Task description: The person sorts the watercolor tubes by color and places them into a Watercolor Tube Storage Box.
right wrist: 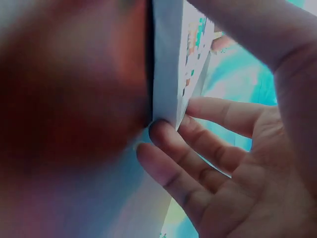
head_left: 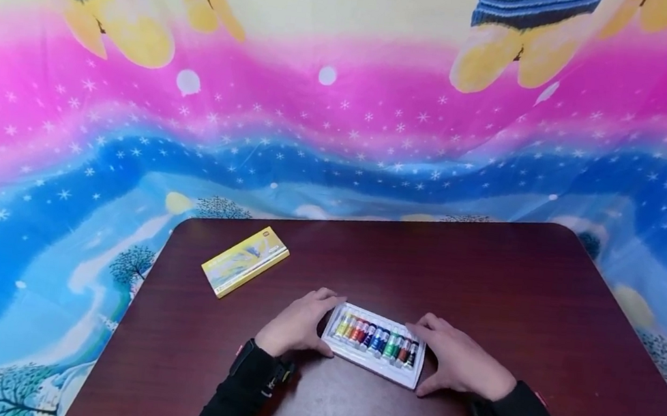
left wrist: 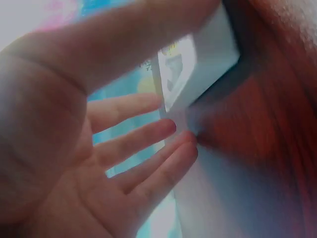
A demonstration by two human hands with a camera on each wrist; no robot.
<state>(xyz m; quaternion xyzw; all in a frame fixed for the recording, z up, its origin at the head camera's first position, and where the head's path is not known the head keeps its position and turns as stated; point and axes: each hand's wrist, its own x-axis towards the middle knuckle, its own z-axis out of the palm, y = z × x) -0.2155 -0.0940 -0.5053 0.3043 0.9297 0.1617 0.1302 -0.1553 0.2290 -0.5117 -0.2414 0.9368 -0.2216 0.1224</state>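
A white tray (head_left: 373, 370) with a row of small coloured paint tubes (head_left: 378, 337) lies on the table between both hands. The left hand (head_left: 300, 322) grips its left end, index finger by the far corner and thumb by the near one. At the right end the right hand (head_left: 460, 358) holds the tray in the same way. In the left wrist view, the other fingers (left wrist: 148, 173) of that hand are spread beside the tray's corner (left wrist: 210, 64). The right wrist view has fingertips (right wrist: 166, 136) against the tray's white side wall (right wrist: 167, 64); the thumb's tip is out of frame.
A flat yellow box (head_left: 245, 262) lies at the table's far left. The dark red-brown table (head_left: 486, 280) has rounded far corners. Behind it hangs a pink and blue printed cloth (head_left: 350, 114), which also falls along both sides.
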